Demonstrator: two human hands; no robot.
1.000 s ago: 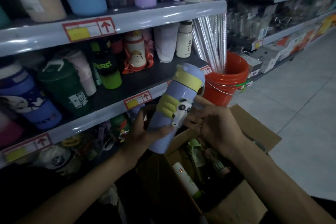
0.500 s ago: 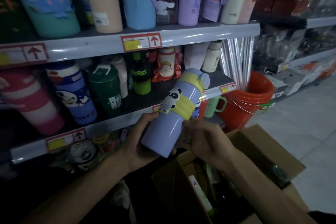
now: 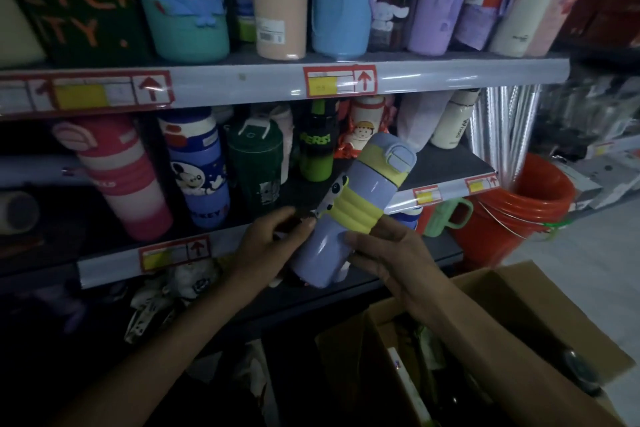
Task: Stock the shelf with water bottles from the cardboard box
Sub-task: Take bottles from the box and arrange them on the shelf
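Observation:
I hold a lilac water bottle point(image 3: 360, 204) with a yellow ribbed sleeve and a small panda figure, tilted with its cap up and to the right, in front of the middle shelf point(image 3: 311, 184). My left hand point(image 3: 266, 250) grips its lower left side and my right hand point(image 3: 391, 253) grips its base from the right. The open cardboard box point(image 3: 512, 315) sits at the lower right, with dark bottles barely visible inside.
The middle shelf carries a pink bottle point(image 3: 124, 180), a blue cartoon bottle point(image 3: 201, 170), a dark green one point(image 3: 256, 166) and a white flask point(image 3: 453, 121). Tall bottles line the upper shelf point(image 3: 242, 80). A red bucket point(image 3: 512, 208) with shiny rolls stands at the right.
Both hands have carried the bottle up and away from the box toward the middle shelf. The view has tilted up and left, showing more of the upper shelf.

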